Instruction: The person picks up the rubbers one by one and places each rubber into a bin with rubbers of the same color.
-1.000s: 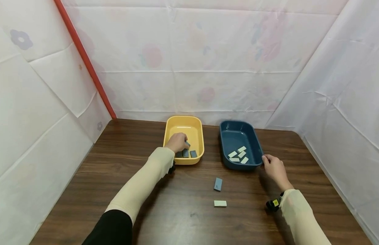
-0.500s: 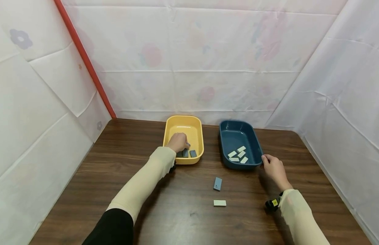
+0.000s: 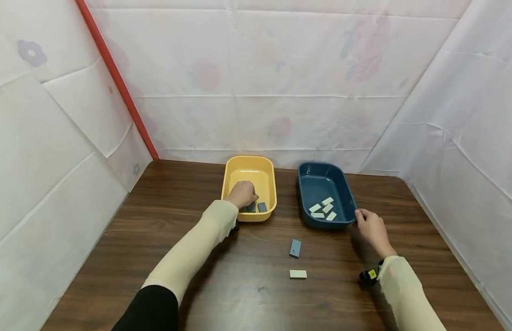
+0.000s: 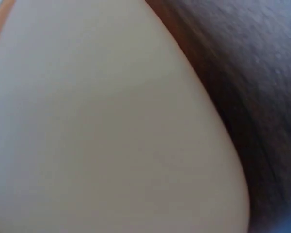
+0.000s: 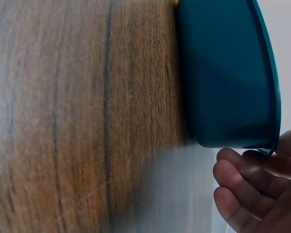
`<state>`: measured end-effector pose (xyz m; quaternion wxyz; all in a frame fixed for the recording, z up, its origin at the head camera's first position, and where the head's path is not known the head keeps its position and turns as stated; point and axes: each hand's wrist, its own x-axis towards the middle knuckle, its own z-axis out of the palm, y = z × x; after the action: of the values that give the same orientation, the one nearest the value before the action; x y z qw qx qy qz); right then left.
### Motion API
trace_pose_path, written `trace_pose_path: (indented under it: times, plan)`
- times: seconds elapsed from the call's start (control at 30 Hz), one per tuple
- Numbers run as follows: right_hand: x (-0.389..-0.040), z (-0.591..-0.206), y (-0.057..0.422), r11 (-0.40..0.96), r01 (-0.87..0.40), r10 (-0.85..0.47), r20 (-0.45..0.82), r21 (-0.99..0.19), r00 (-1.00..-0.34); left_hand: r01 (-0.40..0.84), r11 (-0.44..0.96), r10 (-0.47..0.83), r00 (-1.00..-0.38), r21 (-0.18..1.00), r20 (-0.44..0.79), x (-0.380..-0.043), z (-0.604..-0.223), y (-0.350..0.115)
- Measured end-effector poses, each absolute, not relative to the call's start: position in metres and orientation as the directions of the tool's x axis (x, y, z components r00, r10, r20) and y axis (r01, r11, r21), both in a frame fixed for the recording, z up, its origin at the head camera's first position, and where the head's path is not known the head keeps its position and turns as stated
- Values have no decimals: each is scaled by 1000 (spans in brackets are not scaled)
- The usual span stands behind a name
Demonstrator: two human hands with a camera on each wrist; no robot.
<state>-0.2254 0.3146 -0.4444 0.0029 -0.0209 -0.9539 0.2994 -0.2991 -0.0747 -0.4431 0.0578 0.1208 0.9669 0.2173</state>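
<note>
My left hand (image 3: 242, 195) reaches down into the yellow tray (image 3: 273, 184). Its fingers pinch a blue-grey rectangular tile (image 3: 256, 197), of which little more than an edge shows. Several similar tiles lie in the near end of that tray, partly covered by the hand; one blue-grey tile (image 3: 261, 207) there is in plain sight. On the right, my right hand (image 3: 371, 228) grips the near right corner of the dark blue tray (image 3: 346, 193), its thumb over the rim (image 5: 277, 116) and curled fingers (image 5: 237, 179) beneath. Several cream tiles (image 3: 327, 208) lie inside the blue tray.
On the brown wooden table (image 3: 222, 285), a blue-grey tile (image 3: 295, 248) and a cream tile (image 3: 298, 274) lie in front of the trays. White patterned sheets (image 3: 256, 82) enclose the back and sides. A blurred pale surface (image 4: 111, 121) fills most of the left wrist view.
The left hand has turned slightly inside the yellow tray, and less of its tile shows now. The right hand keeps its grip on the blue tray; the trays have stayed put.
</note>
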Motion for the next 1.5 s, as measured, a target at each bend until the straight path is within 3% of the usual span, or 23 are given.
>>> trace_pose_path:
  times: [0.97, 1.2, 1.5]
  plan:
    - [-228, -447, 313, 811, 71, 74, -18, -581, -997, 139, 883, 212, -970, 448, -117, -288, -423, -83]
    - [-228, -449, 312, 786, 49, 99, 48, -617, -994, 157, 865, 228, -969, 477, -96, -283, -415, -80]
    - [-229, -452, 312, 770, 63, 100, 22, -634, -995, 213, 854, 251, -968, 475, -17, -275, -403, -86]
